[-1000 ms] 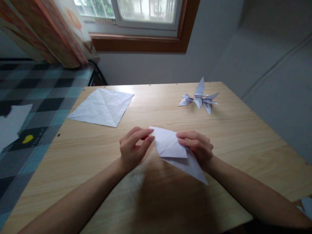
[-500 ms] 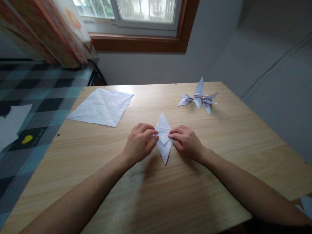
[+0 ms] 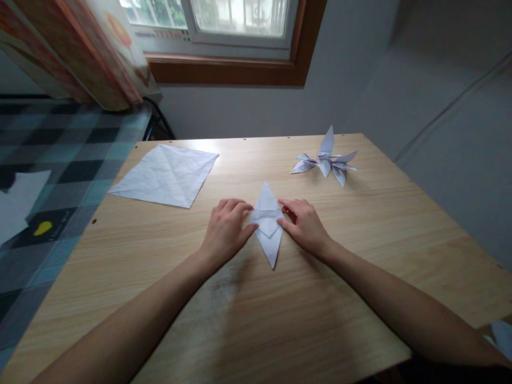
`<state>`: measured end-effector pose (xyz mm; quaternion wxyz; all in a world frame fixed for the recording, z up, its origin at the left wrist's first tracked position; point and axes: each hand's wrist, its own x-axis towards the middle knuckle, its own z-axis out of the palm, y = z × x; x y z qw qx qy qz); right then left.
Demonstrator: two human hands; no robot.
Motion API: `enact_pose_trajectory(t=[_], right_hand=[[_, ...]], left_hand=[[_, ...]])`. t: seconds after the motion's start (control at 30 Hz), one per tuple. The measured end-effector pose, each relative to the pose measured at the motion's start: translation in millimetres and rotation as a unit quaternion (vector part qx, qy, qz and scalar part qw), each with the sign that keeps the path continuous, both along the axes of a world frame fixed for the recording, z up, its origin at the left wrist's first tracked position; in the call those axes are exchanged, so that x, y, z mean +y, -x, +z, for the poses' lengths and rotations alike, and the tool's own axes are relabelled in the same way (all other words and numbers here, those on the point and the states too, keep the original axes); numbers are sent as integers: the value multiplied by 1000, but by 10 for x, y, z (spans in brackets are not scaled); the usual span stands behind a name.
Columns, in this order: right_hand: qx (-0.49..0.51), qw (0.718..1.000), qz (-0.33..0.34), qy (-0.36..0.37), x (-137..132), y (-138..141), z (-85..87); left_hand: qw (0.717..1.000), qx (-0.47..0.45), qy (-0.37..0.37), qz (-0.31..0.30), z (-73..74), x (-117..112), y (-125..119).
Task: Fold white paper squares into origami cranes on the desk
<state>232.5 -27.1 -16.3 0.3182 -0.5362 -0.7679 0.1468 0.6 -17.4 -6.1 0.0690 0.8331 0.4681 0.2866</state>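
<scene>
A white paper folded into a narrow kite shape (image 3: 267, 224) lies flat on the wooden table (image 3: 360, 234), one tip pointing away from me and one toward me. My left hand (image 3: 228, 226) rests at its left edge, fingers curled, fingertips pressing the fold. On the other side my right hand (image 3: 302, 224) pinches the paper's right edge between thumb and fingers. Both hands touch the paper at its widest part.
A creased square sheet of white paper (image 3: 165, 174) lies at the back left of the table. A finished folded paper flower (image 3: 326, 160) sits at the back right. A checked cloth surface (image 3: 48, 176) adjoins the table's left edge. Beyond the table is a wall with a window.
The paper went from a wide slanted shape held near me to a narrow kite laid flat farther away. Both hands moved forward and closed in on its sides.
</scene>
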Motion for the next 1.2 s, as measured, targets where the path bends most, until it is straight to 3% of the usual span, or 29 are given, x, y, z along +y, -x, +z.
enact_pose_trajectory(t=[0.23, 0.4, 0.6, 0.87, 1.07, 1.2], right_hand=[[57, 998, -14, 8, 21, 8, 21], [55, 998, 28, -27, -14, 7, 13], [-56, 989, 90, -101, -56, -5, -11], [-194, 958, 160, -137, -184, 27, 130], [-82, 939, 274, -192, -256, 117, 54], [27, 950, 259, -174, -246, 172, 9]], left_hand=[[1000, 9, 17, -12, 7, 14, 21], [999, 20, -4, -47, 18, -16, 10], [994, 61, -31, -81, 60, -105, -18], [988, 127, -22, -83, 118, -147, -24], [983, 169, -54, -58, 44, -64, 52], [975, 174, -97, -102, 29, -49, 76]])
